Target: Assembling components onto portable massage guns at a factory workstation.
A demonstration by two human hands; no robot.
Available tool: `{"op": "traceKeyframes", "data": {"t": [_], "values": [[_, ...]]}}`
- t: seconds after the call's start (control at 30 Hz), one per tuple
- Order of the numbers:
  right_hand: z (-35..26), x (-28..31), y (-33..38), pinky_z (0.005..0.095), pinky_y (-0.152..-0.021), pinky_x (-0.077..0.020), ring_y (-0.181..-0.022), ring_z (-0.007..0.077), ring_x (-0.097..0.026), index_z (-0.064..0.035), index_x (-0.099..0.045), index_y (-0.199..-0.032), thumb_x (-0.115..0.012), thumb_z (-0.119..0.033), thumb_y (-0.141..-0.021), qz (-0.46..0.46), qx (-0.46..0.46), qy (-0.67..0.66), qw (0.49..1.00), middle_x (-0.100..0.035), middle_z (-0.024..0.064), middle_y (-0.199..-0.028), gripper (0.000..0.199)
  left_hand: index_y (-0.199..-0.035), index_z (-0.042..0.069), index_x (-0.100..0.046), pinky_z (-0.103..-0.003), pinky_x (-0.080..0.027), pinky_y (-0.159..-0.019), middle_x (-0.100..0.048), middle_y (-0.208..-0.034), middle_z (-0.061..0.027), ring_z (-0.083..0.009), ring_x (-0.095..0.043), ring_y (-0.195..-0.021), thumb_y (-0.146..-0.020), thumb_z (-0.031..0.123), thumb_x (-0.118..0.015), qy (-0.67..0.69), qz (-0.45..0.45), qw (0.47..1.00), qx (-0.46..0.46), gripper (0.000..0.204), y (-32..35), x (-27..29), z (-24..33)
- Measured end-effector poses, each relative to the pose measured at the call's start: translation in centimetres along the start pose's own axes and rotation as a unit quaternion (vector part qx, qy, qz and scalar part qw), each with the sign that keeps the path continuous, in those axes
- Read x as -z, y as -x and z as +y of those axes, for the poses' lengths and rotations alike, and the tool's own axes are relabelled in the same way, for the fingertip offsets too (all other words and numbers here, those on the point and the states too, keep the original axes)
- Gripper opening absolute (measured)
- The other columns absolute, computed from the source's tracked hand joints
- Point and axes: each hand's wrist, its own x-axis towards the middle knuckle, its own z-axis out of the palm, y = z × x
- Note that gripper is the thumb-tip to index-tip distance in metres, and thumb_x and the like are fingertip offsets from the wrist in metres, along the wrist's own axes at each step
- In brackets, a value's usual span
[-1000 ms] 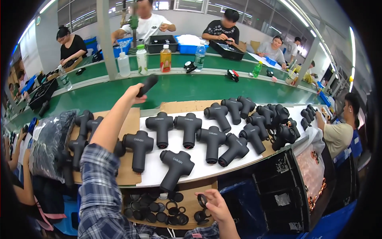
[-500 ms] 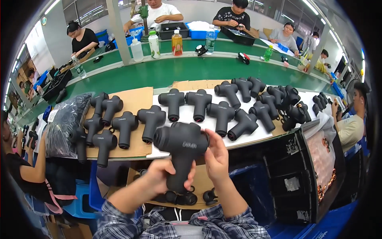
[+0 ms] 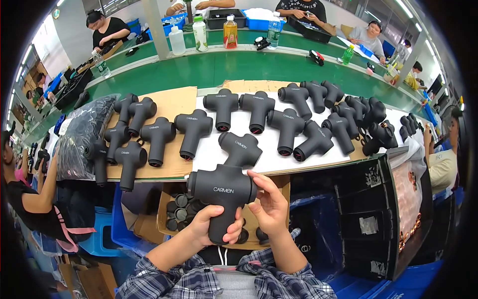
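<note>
A matte black massage gun is held up in front of me, its thick head lying crosswise and its handle pointing down. My left hand is wrapped round the handle. At the right end of the head is my right hand, fingers stretched and apart, index fingertip at the cap's edge. Just beyond the held one, another massage gun lies on the white sheet. Several more, such as this massage gun, lie in rows across the sheet and the cardboard.
A cardboard box with round black parts sits below the table edge. On the right stands a black crate; a plastic-wrapped bundle is on the left. Beyond runs a green belt with bottles behind it. Co-workers sit around.
The view has tilted downward. The held massage gun is lower and more level, uncovering another gun on the sheet behind it. My left hand keeps its grip; my right fingers stay at the head's end.
</note>
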Motion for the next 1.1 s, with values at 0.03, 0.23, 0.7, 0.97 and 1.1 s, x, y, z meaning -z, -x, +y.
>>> {"op": "traceKeyframes", "data": {"t": [0.03,0.23,0.7,0.97,1.1], "values": [[0.0,0.0,0.1,0.0355,-0.091,-0.0410,-0.114,0.0278,-0.044,0.0027,-0.044,-0.119,-0.057,-0.004,-0.081,0.000,-0.002,0.000,1.000,-0.040,0.0214,-0.125,0.041,-0.096,0.001,-0.046,-0.033,-0.045,-0.056,-0.049,-0.068,-0.0093,-0.0187,-0.051,-0.054,-0.079,0.035,-0.051,0.011,-0.018,1.000,0.002,0.039,0.0,0.1,-0.1],[0.0,0.1,0.1,0.0336,-0.086,-0.0434,-0.112,0.0270,-0.046,0.0024,-0.044,-0.118,-0.060,-0.010,-0.081,-0.013,0.012,0.042,0.999,-0.042,0.0225,-0.123,0.043,-0.096,0.001,-0.045,-0.033,-0.045,-0.055,-0.049,-0.069,-0.0093,-0.0181,-0.051,-0.054,-0.078,0.036,-0.053,0.024,-0.034,0.999,0.003,0.040,-0.1,0.5,-0.3],[-2.4,1.1,-1.2,0.0223,-0.071,-0.0430,-0.085,0.0164,-0.057,0.0038,-0.048,-0.106,-0.055,-0.031,-0.085,-0.065,-0.063,0.103,0.991,-0.059,0.0098,-0.095,0.041,-0.093,-0.001,-0.046,-0.031,-0.045,-0.053,-0.050,-0.066,-0.0104,-0.0181,-0.052,-0.052,-0.078,0.035,-0.055,-0.002,-0.053,0.998,0.015,0.040,0.0,-0.2,-0.2],[-2.4,1.3,-1.6,0.0253,-0.075,-0.0420,-0.080,0.0144,-0.056,0.0032,-0.043,-0.110,-0.058,-0.028,-0.083,-0.063,-0.071,0.107,0.990,-0.058,0.0072,-0.090,0.044,-0.093,0.000,-0.047,-0.033,-0.045,-0.054,-0.050,-0.068,-0.0104,-0.0189,-0.052,-0.053,-0.079,0.034,-0.054,0.000,-0.020,1.000,-0.010,0.037,-0.1,0.4,-0.2],[-2.1,2.5,-1.0,0.0273,-0.080,-0.0412,-0.088,0.0154,-0.055,0.0028,-0.042,-0.113,-0.060,-0.025,-0.081,-0.095,-0.331,-0.010,0.939,-0.057,0.0085,-0.094,0.047,-0.094,0.001,-0.047,-0.033,-0.045,-0.055,-0.050,-0.069,-0.0102,-0.0188,-0.052,-0.054,-0.080,0.034,-0.053,-0.033,0.009,0.999,0.012,0.036,-0.1,0.5,-1.1]]}}
